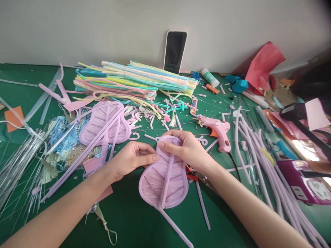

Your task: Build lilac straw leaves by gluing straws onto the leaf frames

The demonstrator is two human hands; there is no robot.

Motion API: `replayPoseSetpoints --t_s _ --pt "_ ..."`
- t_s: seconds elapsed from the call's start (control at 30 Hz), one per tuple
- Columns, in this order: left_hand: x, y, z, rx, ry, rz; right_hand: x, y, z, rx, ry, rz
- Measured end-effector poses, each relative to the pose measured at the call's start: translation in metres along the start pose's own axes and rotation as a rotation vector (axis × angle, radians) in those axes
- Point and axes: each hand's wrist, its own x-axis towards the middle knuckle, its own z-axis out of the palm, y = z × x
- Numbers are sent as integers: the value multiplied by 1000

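Observation:
Between my two hands is a lilac fan-shaped panel (pixel 152 181) made of pipe cleaners, with a thick lilac rim and a strip up its middle. A loose pipe cleaner (pixel 174 227) trails from its lower edge toward the table front. My right hand (pixel 184 148) grips the top of the panel, thumb on the front face and fingers behind. My left hand (pixel 137 158) pinches the panel's upper left edge between thumb and fingers. Left of them lies a similar lilac fan (pixel 103 120) with a wrapped handle, long pipe cleaners resting across it.
A pink glue gun (pixel 217 129) lies to the right, its cord running forward. Behind are bundled pastel pipe cleaners (pixel 134 79) and a phone (pixel 176 51) leaning on the wall. Lilac pipe cleaners (pixel 269 172) spread at right. Red-handled pliers (pixel 191 176) sit partly under my right arm.

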Motion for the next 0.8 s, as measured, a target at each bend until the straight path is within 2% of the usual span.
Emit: replayPoseSetpoints --t_s 0.8 --pt "0 -2 -1 -13 -25 -13 1 1 1 7 -9 -22"
